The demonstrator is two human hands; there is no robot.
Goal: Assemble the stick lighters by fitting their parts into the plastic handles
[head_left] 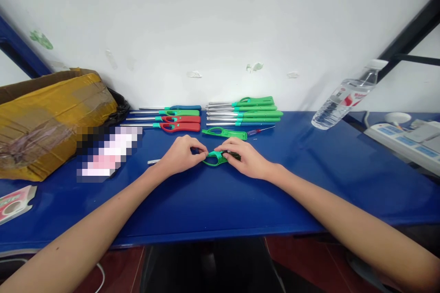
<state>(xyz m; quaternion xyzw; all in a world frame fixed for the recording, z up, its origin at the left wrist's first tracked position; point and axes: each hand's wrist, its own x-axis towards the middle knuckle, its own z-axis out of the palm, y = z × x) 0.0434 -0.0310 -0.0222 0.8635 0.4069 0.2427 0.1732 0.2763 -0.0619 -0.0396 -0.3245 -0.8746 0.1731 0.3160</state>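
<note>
Green lighter, long axis left-to-right, metal tip leftward

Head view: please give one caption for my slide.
Left hand and right hand at a green lighter on a blue table, other lighters behind.

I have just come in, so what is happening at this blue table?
A person's left hand and right hand hold a green lighter at the blue table: the left near its front, the right at its handle. Just beyond them lie a loose green cover and a small screwdriver. Further back, near the wall, other long lighters lie in two groups.
</note>
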